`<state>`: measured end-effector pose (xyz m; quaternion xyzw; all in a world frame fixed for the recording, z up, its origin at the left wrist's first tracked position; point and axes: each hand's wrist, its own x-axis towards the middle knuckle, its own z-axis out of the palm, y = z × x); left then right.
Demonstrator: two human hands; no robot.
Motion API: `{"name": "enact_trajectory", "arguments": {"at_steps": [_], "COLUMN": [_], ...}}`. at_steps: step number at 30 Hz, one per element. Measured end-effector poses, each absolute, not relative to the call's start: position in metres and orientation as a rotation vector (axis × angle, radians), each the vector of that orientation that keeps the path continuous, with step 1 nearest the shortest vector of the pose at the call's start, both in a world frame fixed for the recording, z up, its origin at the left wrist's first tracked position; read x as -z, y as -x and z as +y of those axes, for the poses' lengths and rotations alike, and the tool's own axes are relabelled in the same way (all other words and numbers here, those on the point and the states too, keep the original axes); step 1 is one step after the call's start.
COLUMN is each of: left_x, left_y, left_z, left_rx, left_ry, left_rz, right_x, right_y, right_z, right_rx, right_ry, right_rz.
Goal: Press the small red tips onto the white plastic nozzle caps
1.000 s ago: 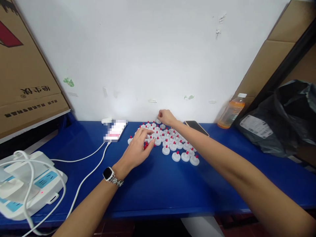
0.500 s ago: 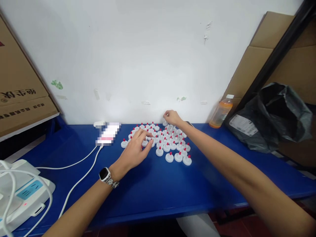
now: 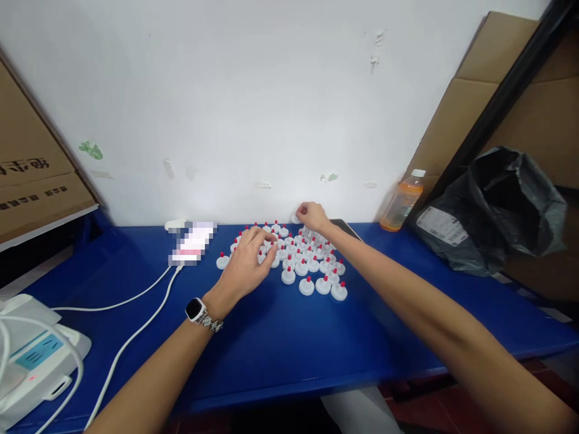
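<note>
Several white round plastic caps with red tips (image 3: pixel 306 286) stand close together on the blue table (image 3: pixel 289 337). My left hand (image 3: pixel 248 260), with a watch at the wrist, hovers over the left part of the group. Its thumb and index finger are curved and apart, with caps showing behind the gap; its other fingers are partly hidden. At the back of the group, near the wall, my right hand (image 3: pixel 313 217) has its fingers pinched on a white cap (image 3: pixel 296 217), whose tip is hidden by the fingers.
A blurred-out phone (image 3: pixel 194 242) lies at the left with a white cable, near a white power strip (image 3: pixel 45 355). An orange drink bottle (image 3: pixel 401 202) and a black plastic bag (image 3: pixel 488 217) are at the right. A dark flat object (image 3: pixel 346 229) lies behind my right forearm.
The view has shifted slightly, so everything sits a little to the left. My right hand stays at the back by the wall with the cap; my left hand keeps its place over the group.
</note>
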<state>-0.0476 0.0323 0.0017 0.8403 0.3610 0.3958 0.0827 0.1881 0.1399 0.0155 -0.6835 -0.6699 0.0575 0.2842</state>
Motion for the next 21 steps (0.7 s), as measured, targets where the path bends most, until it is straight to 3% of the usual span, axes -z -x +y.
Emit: {"name": "enact_trajectory", "arguments": {"at_steps": [6,10,17,21], "left_x": [-0.009,-0.002,0.008,0.005], "left_y": [0.070,0.084,0.104,0.101], "left_z": [0.031,0.029,0.031,0.028], "left_rx": [-1.127,-0.946,-0.942,-0.960], "left_ry": [-2.568,-2.622,-2.536,-2.623], "left_rz": [1.097,1.060,1.247,1.159], "right_x": [-0.030,-0.021,-0.003,0.002], "right_y": [-0.137,-0.108,-0.109,-0.108], "right_z": [0.050,0.017,0.005,0.005], "right_rx": [-0.458,-0.557,0.291,0.422], "right_ry": [1.209,1.080,1.268,1.367], "right_rz": [-1.856,-1.875,-2.357,-2.493]}}
